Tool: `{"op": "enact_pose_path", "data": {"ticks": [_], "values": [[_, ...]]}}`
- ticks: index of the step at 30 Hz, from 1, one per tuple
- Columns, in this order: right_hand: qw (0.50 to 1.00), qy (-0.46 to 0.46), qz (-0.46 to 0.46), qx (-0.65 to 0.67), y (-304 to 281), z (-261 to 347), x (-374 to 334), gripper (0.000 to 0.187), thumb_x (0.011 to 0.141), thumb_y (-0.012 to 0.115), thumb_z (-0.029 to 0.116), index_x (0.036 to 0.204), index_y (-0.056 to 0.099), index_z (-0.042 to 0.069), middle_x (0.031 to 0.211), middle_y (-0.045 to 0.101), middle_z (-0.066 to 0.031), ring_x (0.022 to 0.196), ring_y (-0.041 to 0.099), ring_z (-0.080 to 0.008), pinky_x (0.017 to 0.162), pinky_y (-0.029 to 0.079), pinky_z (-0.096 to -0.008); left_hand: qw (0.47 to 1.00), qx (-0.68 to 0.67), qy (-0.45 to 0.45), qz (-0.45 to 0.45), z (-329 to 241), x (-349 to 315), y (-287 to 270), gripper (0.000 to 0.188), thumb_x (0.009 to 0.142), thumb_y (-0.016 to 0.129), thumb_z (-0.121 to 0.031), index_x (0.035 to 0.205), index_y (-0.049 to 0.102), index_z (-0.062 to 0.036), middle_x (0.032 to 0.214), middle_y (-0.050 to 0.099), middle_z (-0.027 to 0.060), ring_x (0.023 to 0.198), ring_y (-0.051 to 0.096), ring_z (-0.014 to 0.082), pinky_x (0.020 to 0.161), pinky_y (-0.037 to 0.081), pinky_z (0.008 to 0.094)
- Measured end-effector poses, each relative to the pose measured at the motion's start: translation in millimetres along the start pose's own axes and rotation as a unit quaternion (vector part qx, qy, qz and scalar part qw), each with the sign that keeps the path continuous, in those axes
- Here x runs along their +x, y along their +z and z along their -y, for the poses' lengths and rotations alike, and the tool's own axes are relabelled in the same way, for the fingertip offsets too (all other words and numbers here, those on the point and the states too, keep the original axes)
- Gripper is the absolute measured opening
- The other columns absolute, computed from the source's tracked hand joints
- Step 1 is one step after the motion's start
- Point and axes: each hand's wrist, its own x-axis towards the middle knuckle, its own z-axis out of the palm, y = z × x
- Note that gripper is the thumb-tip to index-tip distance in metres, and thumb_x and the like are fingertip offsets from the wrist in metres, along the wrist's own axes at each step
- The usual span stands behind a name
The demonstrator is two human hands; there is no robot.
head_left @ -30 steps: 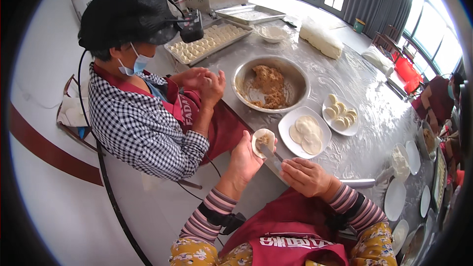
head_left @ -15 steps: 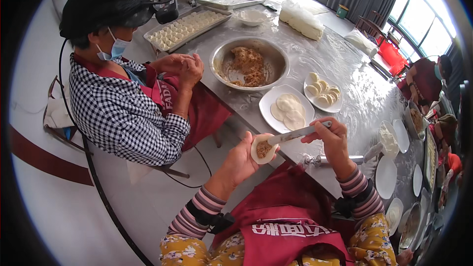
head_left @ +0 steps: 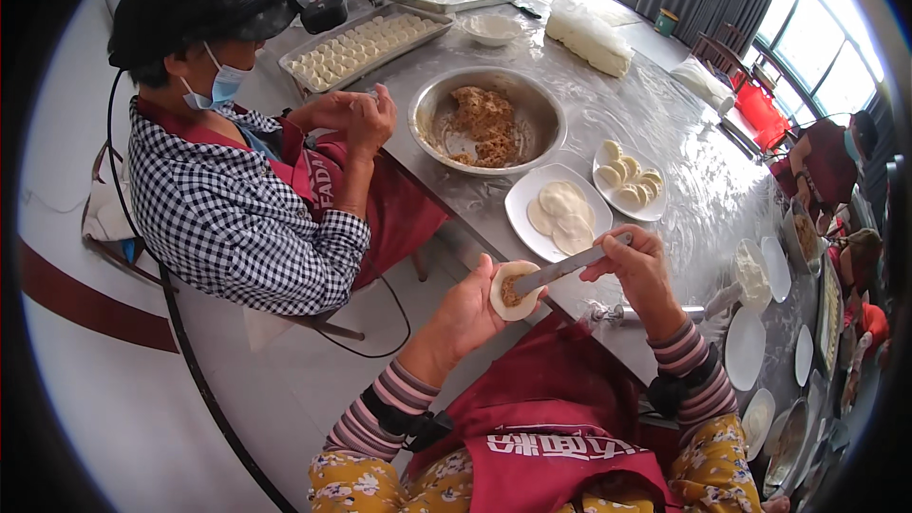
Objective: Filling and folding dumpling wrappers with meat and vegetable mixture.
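Note:
In my left hand rests a round dumpling wrapper with brown filling on it, cupped between thumb and fingers. My right hand grips the end of a flat metal spatula, and its blade presses on the filling. Just beyond, on the table, is a white plate of stacked wrappers. To its right stands a plate of folded dumplings. A steel bowl holds a mound of brown filling. Near my right wrist lies a metal rolling pin-like tool.
A co-worker in a checked shirt sits at my left, hands raised together. Behind the bowl are a tray of dumplings, a small white bowl and a plastic-covered pale block. More plates line the right side, where other people work.
The spatula's blade has moved further over the wrapper onto the filling. The wrapper now faces up more fully in my left hand. The view has shifted slightly.

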Motion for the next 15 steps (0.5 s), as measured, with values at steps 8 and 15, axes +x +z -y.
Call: {"op": "enact_pose_path", "data": {"ticks": [8, 15], "values": [[0.948, -0.243, -0.082, -0.19, 18, 0, -15, 0.014, 0.091, 0.048, -0.001, 0.095, 0.06, -0.007, 0.078, 0.068, -0.014, 0.073, 0.068, -0.0232, 0.069, 0.054, -0.0316, 0.991, -0.037, 0.077, -0.104, -8, 5, -9, 0.065, 0.1, 0.017, -0.048, 0.127, 0.042, 0.0048, 0.127, 0.05, 0.0221, 0.12, 0.049, 0.0341, 0.103, 0.04, 0.045], [0.682, -0.506, 0.125, -0.513, 44, -38, -25, 0.021, 0.078, 0.06, 0.003, 0.097, 0.063, -0.005, 0.103, 0.065, -0.018, 0.092, 0.066, -0.0279, 0.079, 0.053, -0.0375, 0.981, -0.107, 0.143, -0.076, -15, 17, -12, 0.063, 0.1, 0.018, -0.047, 0.127, 0.042, 0.0042, 0.128, 0.05, 0.0217, 0.121, 0.048, 0.0331, 0.104, 0.039, 0.044]]}}
